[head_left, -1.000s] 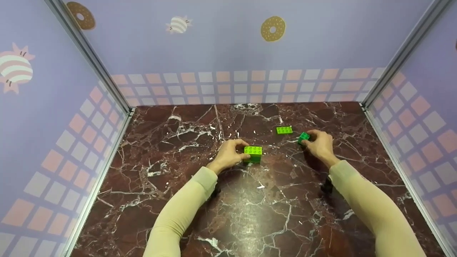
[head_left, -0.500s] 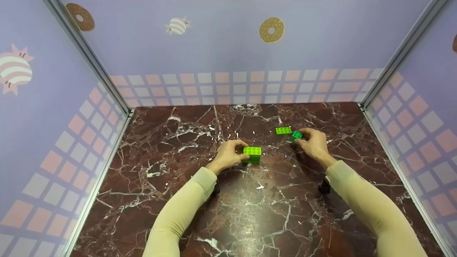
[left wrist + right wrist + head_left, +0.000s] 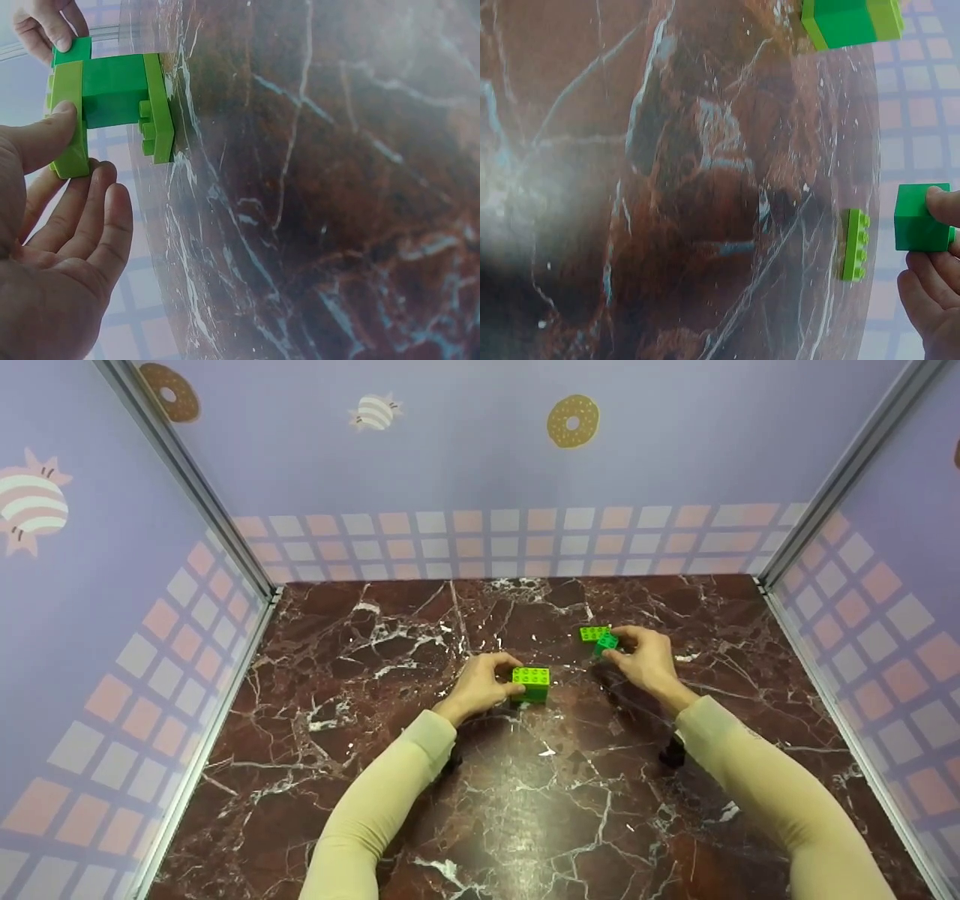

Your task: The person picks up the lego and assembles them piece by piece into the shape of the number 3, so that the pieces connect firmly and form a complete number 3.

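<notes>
On a dark red marbled desk [image 3: 525,825], the fingers of the left hand [image 3: 480,686] pinch a lime-and-green brick stack [image 3: 532,686] standing midway between the side edges, while those of the right hand [image 3: 646,661] grip a small green block [image 3: 605,646] in the air near a flat lime brick [image 3: 591,632] toward the far edge.

Lilac walls [image 3: 465,457], pastel check band [image 3: 505,544]; glossy veined dark-red tabletop [image 3: 262,810].

3-layer lime-and-green stack [image 3: 115,91] upright; small green block [image 3: 918,223] raised near flat lime brick [image 3: 853,246] lying studs up.
</notes>
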`<act>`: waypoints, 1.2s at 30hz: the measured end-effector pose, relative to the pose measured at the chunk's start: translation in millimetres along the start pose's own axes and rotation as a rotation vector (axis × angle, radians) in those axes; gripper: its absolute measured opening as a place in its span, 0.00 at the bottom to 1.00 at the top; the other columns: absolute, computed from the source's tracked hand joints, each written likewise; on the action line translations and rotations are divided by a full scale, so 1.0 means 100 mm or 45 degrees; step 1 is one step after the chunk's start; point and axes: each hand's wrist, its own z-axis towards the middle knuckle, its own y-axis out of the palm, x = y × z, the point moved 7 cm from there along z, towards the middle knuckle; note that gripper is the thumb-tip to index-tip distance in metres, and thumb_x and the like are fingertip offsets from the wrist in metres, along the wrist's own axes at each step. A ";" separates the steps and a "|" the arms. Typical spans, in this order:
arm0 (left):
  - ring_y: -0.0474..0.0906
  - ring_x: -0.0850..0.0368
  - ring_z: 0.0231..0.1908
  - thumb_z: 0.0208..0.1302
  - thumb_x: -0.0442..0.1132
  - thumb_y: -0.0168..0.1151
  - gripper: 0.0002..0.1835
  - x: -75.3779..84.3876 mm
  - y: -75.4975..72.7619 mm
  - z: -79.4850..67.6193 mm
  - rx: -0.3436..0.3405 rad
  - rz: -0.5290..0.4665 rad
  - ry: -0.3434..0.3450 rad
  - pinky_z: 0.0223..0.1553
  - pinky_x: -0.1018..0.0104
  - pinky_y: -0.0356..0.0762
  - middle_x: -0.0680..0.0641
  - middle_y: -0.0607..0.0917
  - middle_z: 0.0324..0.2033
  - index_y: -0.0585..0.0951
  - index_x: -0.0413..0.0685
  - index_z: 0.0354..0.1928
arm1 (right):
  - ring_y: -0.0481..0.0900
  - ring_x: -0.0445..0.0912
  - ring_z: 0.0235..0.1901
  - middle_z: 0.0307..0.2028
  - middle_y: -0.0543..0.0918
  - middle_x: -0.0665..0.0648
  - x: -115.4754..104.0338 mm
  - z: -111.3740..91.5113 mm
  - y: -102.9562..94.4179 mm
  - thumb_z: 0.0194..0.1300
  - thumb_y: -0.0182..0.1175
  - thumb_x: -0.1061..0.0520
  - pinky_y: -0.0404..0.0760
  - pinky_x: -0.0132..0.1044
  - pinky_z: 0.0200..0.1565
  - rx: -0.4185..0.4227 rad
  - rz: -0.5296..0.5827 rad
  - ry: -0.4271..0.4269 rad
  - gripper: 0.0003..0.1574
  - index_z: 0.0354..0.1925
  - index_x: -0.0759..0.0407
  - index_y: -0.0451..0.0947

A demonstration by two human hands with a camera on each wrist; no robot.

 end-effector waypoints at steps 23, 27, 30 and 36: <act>0.93 0.41 0.51 0.65 0.37 0.81 0.18 0.02 0.01 0.02 -0.020 -0.006 0.033 0.60 0.47 0.89 0.41 0.96 0.50 0.92 0.44 0.57 | 0.96 0.64 0.53 0.54 0.94 0.70 -0.52 -0.11 0.18 0.66 0.80 0.65 0.94 0.50 0.56 -0.118 0.185 -0.133 0.27 0.62 0.67 0.89; 0.93 0.41 0.52 0.65 0.38 0.81 0.19 0.02 0.00 0.01 -0.017 0.016 0.035 0.62 0.47 0.88 0.42 0.96 0.51 0.92 0.44 0.57 | 0.96 0.64 0.51 0.53 0.95 0.69 -0.56 -0.13 0.21 0.64 0.81 0.65 0.94 0.52 0.55 -0.138 0.198 -0.158 0.27 0.61 0.67 0.89; 0.93 0.41 0.52 0.65 0.38 0.81 0.18 0.02 0.00 0.01 -0.017 0.016 0.037 0.62 0.47 0.88 0.42 0.96 0.51 0.92 0.44 0.57 | 0.96 0.64 0.50 0.53 0.94 0.70 -0.60 -0.14 0.25 0.64 0.81 0.64 0.94 0.50 0.54 -0.175 0.214 -0.179 0.26 0.60 0.66 0.90; 0.93 0.42 0.51 0.65 0.37 0.81 0.18 0.02 0.01 0.02 -0.020 0.003 0.052 0.59 0.49 0.89 0.42 0.96 0.49 0.92 0.44 0.56 | 0.96 0.63 0.50 0.53 0.94 0.69 -0.66 -0.18 0.33 0.64 0.81 0.64 0.94 0.36 0.51 -0.248 0.241 -0.190 0.25 0.59 0.66 0.90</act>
